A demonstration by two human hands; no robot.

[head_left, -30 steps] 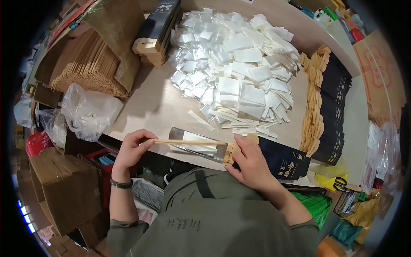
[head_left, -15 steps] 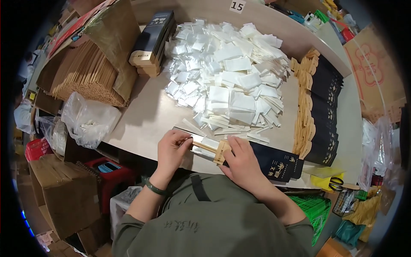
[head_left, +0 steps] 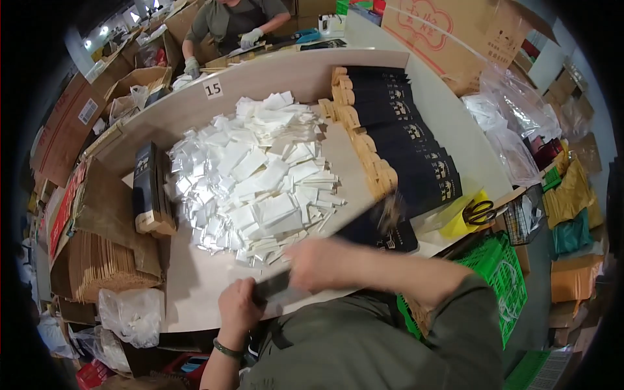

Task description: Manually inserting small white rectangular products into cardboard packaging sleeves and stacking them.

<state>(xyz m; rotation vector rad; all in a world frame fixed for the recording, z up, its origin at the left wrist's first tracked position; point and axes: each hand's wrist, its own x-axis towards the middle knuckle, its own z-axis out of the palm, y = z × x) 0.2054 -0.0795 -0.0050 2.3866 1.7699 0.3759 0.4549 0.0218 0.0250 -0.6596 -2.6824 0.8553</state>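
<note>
My left hand (head_left: 238,305) is closed at the table's front edge, its fingers round the end of a dark, flat strip (head_left: 273,285). Above the strip's other end is my right hand (head_left: 320,265), smeared by motion, so its fingers and any hold cannot be made out. Right of it, black paper sleeves (head_left: 406,237) with light lettering lie at the table edge, partly blurred. Close beyond both hands spreads a large heap of small white and clear packets (head_left: 260,188).
Rows of black sleeves with tan ends (head_left: 416,149) line the right side. Scissors (head_left: 479,212) sit in a yellow holder. At left are a black box (head_left: 151,185), a carton of brown card (head_left: 110,266) and a plastic bag (head_left: 132,315). A gloved co-worker (head_left: 240,23) is beyond the partition.
The view has swung right and up, bringing the co-worker in. My right hand has moved off the tan sleeve end and blurs across the strip. The chopsticks no longer show.
</note>
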